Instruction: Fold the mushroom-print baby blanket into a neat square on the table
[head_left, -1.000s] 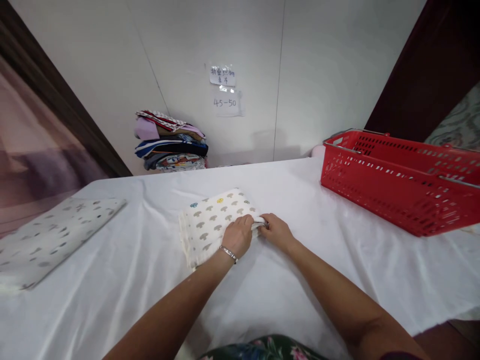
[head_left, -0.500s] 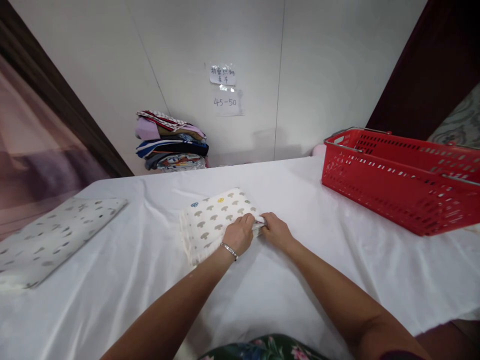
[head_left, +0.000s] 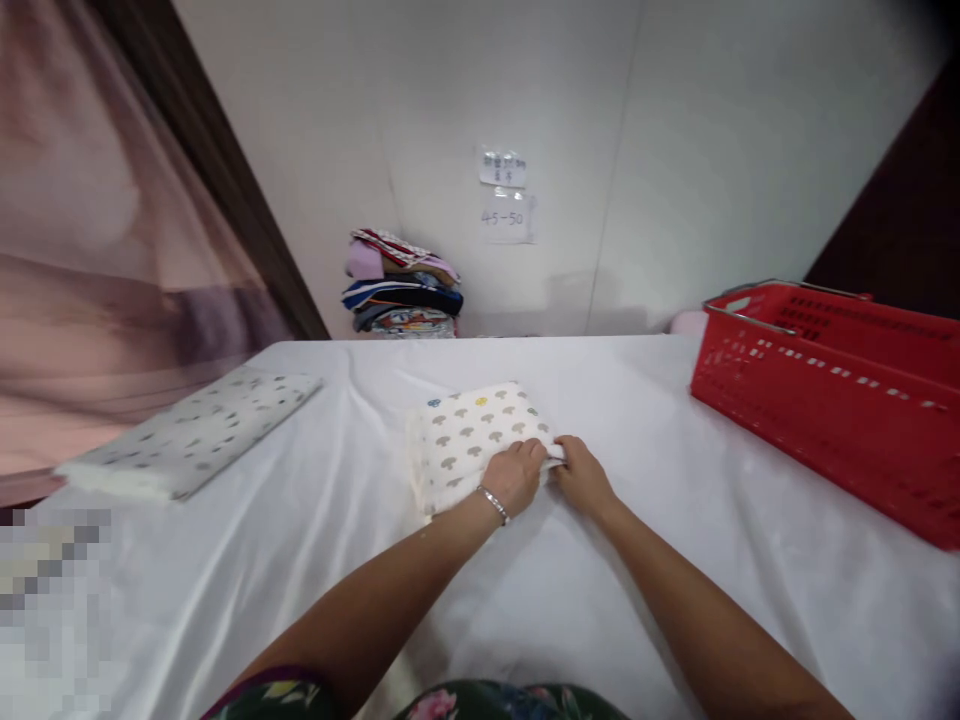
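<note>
You have the folded cloth, cream with a mushroom print, lying in the middle of the white-covered worktop, and both hands meet at its near right corner. Your left hand sits on top, fingers curled and pressed together over the corner. Your right hand pinches the edge just beside it, though whether its thumb is under the layers is hidden. To square this corner well, I judge that the left hand should press down as the anchor while the right tugs only the loose layers level. Pull along the worktop, not upward, or the stacked folds may slide apart. The red basket on your right and the other folded piece on your left lie well apart from your hands.
</note>
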